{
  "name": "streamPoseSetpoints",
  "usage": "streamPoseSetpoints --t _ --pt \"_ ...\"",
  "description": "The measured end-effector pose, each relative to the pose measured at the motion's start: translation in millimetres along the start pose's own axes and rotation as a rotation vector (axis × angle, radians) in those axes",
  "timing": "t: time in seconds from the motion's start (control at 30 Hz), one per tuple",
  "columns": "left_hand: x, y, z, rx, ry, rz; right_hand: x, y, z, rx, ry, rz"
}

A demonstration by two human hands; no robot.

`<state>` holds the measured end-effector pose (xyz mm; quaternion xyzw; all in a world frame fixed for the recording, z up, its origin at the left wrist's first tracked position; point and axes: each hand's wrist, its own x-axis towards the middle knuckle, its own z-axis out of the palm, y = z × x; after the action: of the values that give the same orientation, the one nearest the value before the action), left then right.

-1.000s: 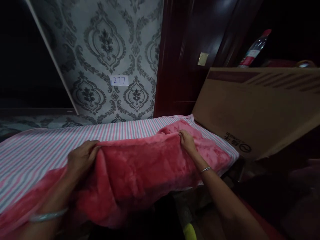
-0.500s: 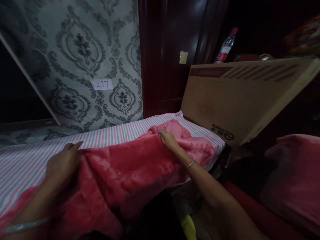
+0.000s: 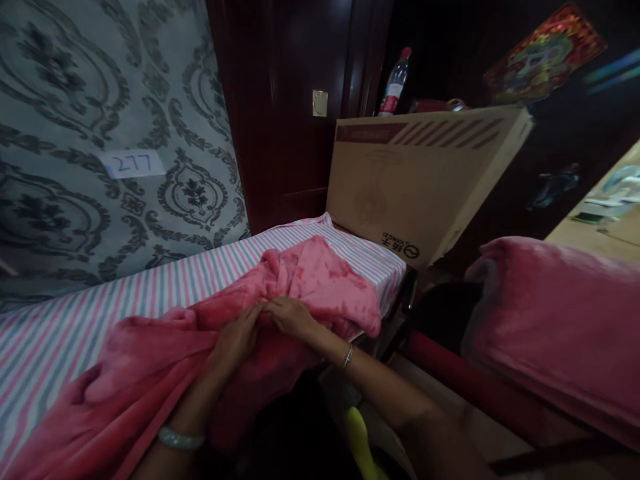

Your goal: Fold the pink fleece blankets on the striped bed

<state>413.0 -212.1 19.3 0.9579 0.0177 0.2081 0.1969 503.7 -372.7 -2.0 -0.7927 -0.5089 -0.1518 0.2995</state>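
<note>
A fluffy pink blanket (image 3: 310, 280) lies bunched on a bed with a pink, grey and white striped sheet (image 3: 165, 287). My left hand (image 3: 235, 337) and my right hand (image 3: 290, 315) meet at the blanket's near edge, both with fingers closed on the pink fabric. A pale bangle sits on my left wrist and a thin bracelet on my right. The blanket trails down to the lower left over the bed's edge.
A large cardboard box (image 3: 420, 180) leans at the bed's far end, with a plastic bottle (image 3: 395, 83) behind it. Patterned wallpaper carries a label reading 277 (image 3: 133, 163). A dark wooden door (image 3: 290, 100) stands behind. More pink fabric (image 3: 555, 320) lies at right.
My two hands, held wide apart along the blanket's edge, have come together at the middle, gathering the fabric. The view has swung to the right.
</note>
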Motion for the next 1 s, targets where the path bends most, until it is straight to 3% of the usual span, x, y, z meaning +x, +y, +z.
streamPoseSetpoints --t 0.07,0.13,0.2,0.33,0.47,0.63,0.73,0.9,1.0 --pt "-3 -5 3.4 0.028 -0.120 0.047 -6 13 -6 0.014 0.028 0.040" --pt "-5 -8 3.8 0.056 -0.188 0.085 -15 37 -25 0.006 0.141 0.212" --pt "-7 -10 3.7 0.064 -0.188 0.103 -31 69 -52 -0.046 0.289 0.464" --pt "-8 -11 6.1 0.068 -0.174 0.108 -68 128 -103 -0.155 0.404 0.783" --pt "-10 -12 9.6 0.040 -0.138 0.078 -85 156 -114 -0.154 0.379 0.971" --pt "-12 -12 9.3 0.033 -0.104 0.049 -79 166 -103 -0.018 0.373 1.031" --pt "-14 -14 10.4 0.040 -0.103 0.039 -76 170 -109 0.123 0.429 1.032" --pt "-7 -20 8.4 0.007 -0.107 0.055 -68 170 -148 0.370 0.611 0.918" --pt "7 -23 -10.0 -0.036 -0.049 0.056 -57 165 -180 0.450 0.689 0.793"
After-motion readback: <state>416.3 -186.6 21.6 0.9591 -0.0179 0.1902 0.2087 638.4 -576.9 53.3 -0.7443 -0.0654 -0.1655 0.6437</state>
